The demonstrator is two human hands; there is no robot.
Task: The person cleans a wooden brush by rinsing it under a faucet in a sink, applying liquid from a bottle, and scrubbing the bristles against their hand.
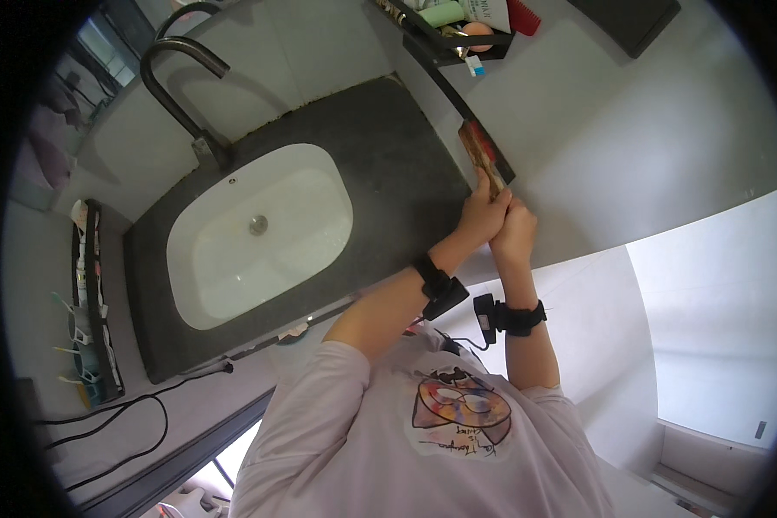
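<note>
My left hand (485, 215) has its fingers closed on the lower end of a narrow brown-and-red object (478, 147); its exact kind is unclear. Pressed close beside it is my right hand (517, 228), with bent fingers, and whether it also grips the object is hidden. The object lies along the end of a black wall shelf's rail (450, 94), by the grey wall. To the left of both hands is the dark stone countertop (388, 162) with a white oval sink basin (285, 226) set in it.
A dark curved faucet (184, 107) rises behind the basin. The black shelf holds a green tube (441, 13), a round peach item (478, 37) and a red comb (524, 17). At the left, a narrow rack (97, 304) carries cups and toothbrushes, with black cables (167, 414) below it.
</note>
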